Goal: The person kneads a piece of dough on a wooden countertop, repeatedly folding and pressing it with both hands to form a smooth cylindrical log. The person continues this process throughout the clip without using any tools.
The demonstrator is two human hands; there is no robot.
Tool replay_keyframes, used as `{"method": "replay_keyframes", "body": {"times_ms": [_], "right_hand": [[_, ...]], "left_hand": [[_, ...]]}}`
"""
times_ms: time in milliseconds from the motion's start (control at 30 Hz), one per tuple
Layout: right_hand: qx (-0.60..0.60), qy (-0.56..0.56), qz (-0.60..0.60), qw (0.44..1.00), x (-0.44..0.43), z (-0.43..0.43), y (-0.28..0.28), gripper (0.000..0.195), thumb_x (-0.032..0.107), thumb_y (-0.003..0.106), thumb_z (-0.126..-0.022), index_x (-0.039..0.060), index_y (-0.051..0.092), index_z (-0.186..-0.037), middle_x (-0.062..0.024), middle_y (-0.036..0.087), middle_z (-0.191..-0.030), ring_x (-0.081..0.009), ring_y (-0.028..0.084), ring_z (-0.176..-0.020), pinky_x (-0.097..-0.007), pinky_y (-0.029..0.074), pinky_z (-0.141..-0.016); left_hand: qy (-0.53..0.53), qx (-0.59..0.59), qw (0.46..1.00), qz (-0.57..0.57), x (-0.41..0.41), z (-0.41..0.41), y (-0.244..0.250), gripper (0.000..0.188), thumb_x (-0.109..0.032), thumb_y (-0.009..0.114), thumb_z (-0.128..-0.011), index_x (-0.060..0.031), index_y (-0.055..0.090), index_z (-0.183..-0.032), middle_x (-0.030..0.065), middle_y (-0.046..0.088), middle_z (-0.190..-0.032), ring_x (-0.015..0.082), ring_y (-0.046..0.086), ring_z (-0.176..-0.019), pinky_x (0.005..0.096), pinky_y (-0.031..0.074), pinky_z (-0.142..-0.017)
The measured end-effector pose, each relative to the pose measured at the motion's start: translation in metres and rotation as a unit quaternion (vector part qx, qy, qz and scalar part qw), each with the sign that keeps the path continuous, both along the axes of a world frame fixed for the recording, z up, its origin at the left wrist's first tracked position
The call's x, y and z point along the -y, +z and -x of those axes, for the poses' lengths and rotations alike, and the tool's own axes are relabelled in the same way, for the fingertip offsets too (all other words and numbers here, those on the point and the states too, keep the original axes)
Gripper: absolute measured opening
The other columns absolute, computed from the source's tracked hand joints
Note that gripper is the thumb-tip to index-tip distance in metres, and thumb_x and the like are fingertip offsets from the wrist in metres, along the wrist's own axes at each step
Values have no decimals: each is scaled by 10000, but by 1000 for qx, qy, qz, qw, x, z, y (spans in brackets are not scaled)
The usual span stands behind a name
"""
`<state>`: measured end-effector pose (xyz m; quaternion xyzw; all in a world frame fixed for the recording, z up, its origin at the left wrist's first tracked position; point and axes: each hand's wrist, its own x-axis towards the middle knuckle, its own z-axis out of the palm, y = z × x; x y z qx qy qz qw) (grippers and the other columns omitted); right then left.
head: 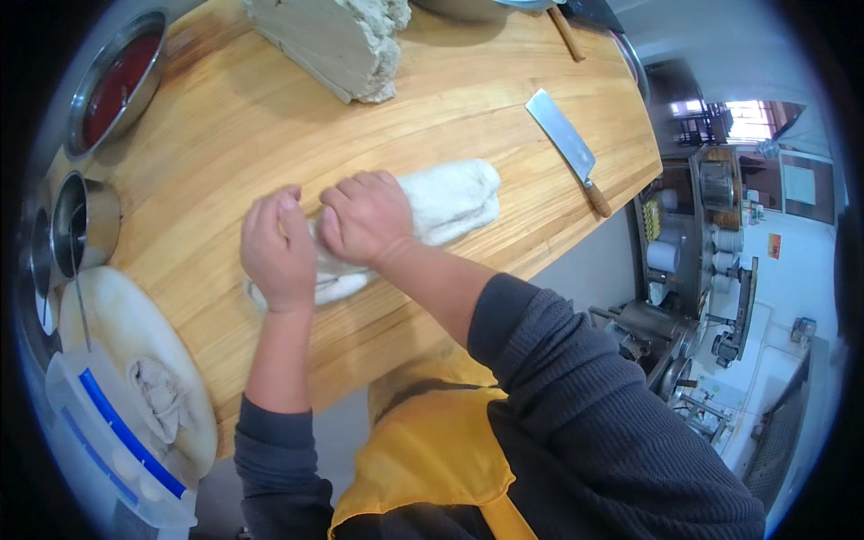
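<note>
A long, pale folded roll (452, 199) lies across the wooden worktop (432, 128); whether it is dough or cloth I cannot tell. My right hand (368, 219) is curled down onto its middle, fingers bent in. Over its left part is my left hand (278, 250), fingers bent and close together; its palm is hidden, so its hold is unclear. Beyond both hands sits a large grey-white mass, seemingly dough (331, 47), with a rough, torn side. To the right, a cleaver (563, 135) with a wooden handle lies flat, apart from the roll.
Along the left edge stand a metal bowl of red contents (115, 88), a metal pot (98, 219), and a round pale board (115, 304) bearing a crumpled cloth (155, 391). A clear plastic container (121, 439) is nearest me. A wooden handle (567, 34) lies at the far right.
</note>
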<state>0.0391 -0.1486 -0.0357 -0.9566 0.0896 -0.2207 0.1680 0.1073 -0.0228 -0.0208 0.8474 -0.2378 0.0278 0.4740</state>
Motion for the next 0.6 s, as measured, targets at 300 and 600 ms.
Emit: {"method": "replay_keyframes", "body": {"times_ms": [300,600], "right_hand": [[98,-46,-22,994,3,-55,-5,153,229,586,-868,111,637,-786,-72,659,-718,-273,614,-747,-417,458,-742],[53,73,-112,990,-1,104,41,365,233,588,-898,28,627,-1198,-156,709,-1075,-329,658,-1034,-511,404,-1046]], "left_hand": [[3,-28,999,-20,23,-59,-27,548,-390,334,-1081,12,696,-1166,194,716,-1104,280,650,-1107,376,464,-978],[71,-113,965,-228,1,77,20,518,-395,365,-1040,-43,724,-1167,130,712,-1140,314,617,-1145,458,377,-1073]]}}
